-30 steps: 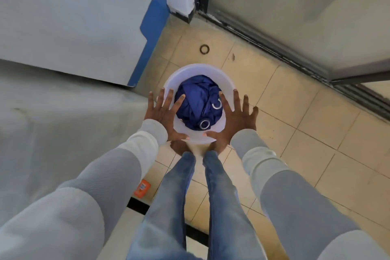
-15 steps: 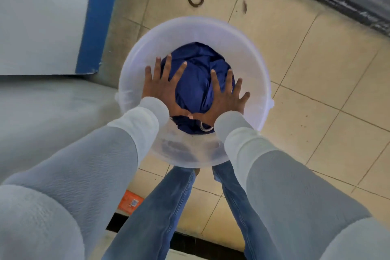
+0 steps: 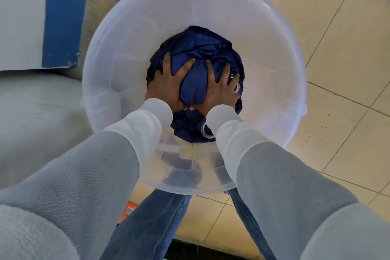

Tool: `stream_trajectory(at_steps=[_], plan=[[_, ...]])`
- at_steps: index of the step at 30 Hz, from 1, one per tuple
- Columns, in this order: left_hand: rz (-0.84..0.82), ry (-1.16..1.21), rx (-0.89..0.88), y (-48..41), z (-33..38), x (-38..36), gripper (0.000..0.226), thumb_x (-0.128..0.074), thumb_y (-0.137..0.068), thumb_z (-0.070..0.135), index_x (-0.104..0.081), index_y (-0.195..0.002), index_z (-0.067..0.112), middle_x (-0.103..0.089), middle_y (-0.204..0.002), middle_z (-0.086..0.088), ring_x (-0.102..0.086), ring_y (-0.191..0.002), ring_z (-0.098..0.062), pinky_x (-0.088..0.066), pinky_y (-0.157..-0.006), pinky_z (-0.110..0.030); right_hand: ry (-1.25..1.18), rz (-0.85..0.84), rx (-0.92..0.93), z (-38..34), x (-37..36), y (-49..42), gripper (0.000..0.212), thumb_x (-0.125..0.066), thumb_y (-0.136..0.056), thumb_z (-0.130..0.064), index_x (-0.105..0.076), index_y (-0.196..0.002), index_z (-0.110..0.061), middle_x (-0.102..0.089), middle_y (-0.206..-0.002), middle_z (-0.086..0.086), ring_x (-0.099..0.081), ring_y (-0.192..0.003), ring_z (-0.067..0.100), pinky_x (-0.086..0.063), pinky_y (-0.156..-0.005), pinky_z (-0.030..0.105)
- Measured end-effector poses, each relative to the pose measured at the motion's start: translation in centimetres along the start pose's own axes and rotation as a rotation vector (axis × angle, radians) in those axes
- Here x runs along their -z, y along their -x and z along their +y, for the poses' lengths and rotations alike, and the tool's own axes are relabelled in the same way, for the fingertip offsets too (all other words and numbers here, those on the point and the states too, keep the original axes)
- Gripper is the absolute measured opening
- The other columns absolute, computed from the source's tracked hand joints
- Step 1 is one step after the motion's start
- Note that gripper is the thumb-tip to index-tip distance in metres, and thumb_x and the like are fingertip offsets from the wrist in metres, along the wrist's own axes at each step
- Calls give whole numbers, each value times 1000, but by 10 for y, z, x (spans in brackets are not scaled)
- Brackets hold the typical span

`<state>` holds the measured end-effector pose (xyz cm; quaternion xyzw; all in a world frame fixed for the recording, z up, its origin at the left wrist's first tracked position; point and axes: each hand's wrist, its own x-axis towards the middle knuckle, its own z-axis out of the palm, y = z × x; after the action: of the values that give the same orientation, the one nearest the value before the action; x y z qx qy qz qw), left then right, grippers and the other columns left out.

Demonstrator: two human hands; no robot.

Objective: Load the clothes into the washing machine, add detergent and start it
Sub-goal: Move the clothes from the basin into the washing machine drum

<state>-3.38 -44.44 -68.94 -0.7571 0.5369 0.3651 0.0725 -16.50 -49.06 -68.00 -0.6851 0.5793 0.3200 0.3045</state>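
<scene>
One translucent white round plastic bucket [image 3: 263, 48] contains, at its bottom, one crumpled navy-blue fabric bundle [image 3: 198, 48] bearing two metal eyelet rings [image 3: 207, 131], gripped by left hand [image 3: 168, 88] and right hand [image 3: 219, 93], fingers spread and dug in.

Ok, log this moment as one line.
left hand: grips dark blue cloth bundle | right hand: grips same bundle | bundle: inside translucent white plastic bucket

Translucent smooth plastic bucket [image 3: 263, 59], navy cloth [image 3: 196, 44] (faint sheen)

bucket [image 3: 263, 48]: translucent white | cloth [image 3: 196, 46]: navy blue | floor tiles [image 3: 348, 48]: beige | jeans [image 3: 152, 228]: blue denim | sleeves [image 3: 285, 186]: pale grey
</scene>
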Motion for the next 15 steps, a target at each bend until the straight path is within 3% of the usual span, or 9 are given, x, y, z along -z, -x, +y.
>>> stream_trajectory(at_steps=[3, 7, 9, 12, 15], plan=[[95, 90, 10, 7, 10, 0, 77, -66, -76, 49, -10, -128, 49, -38, -145, -16, -55, -110, -44, -51, -86, -56, -44, 49, 14, 2, 3, 5, 96, -74, -74, -48, -13, -146, -34, -10, -153, 11, -19, -138, 38, -45, -96, 51], [29, 5, 20, 24, 26, 22, 70, -71, -74, 26, -37, -135, 32, -41, -133, -11, -57, -95, -41, -54, -80, -46, -224, 18, 76, 6, 25, 25, 54, -58, -87, -21, -38, -138, -24, -37, -139, 10, -43, -124, 33, -44, -93, 42], [11, 84, 25, 34, 33, 33, 73, -69, -71, 26, -37, -137, 30, -49, -126, -10, -58, -93, -41, -53, -80, -46, -244, -20, 128, 11, 45, 42, 46, -54, -89, -19, -45, -134, -19, -46, -131, 11, -51, -116, 33, -44, -90, 38], [113, 273, 83, 45, 40, 41, 77, -59, -75, 43, -31, -143, 22, -59, -119, -11, -60, -102, -35, -52, -88, -45, -196, -32, 217, 17, 63, 65, 33, -54, -88, -14, -55, -121, -11, -56, -121, 14, -56, -109, 35, -44, -81, 35], [4, 277, 260, 45, 50, 46, 81, -65, -83, 33, -23, -150, 19, -56, -129, -13, -56, -115, -34, -47, -95, -44, -205, -34, 212, 20, 65, 67, 37, -58, -86, -14, -50, -122, -11, -58, -116, 14, -58, -103, 37, -41, -71, 32]])
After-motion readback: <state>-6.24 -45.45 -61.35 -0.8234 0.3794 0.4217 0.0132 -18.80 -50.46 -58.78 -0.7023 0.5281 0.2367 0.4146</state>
